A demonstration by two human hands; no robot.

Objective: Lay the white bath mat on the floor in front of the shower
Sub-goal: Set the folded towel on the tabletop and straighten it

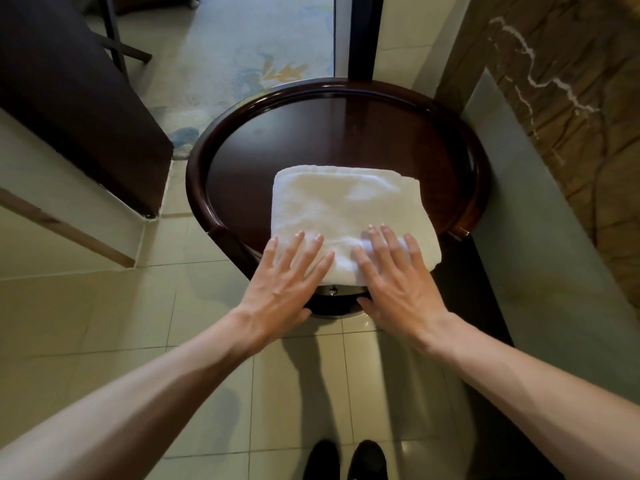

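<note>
The folded white bath mat (346, 206) lies mid-frame on the round tabletop (329, 133), my left hand (287, 285) and right hand (398, 285) flat on its near edge, fingers (391, 244) spread, so I should grip both corners evenly.

Single view on record, taken from the camera worn on my head. It faces forward and steeply down, almost straight over the round table (198, 174), which fills the middle of the frame at close range: my outstretched arms reach its near edge. My left hand (284, 289) and right hand (398, 289) sit just below centre, with the forearms entering from the two bottom corners. My shoes (346, 459) show at the bottom edge, directly beneath the lens. The top edge takes in the patterned carpet (242, 46) beyond the table. The lens is wide-angle: tile lines on the floor (104, 323) splay toward the margins.
</note>
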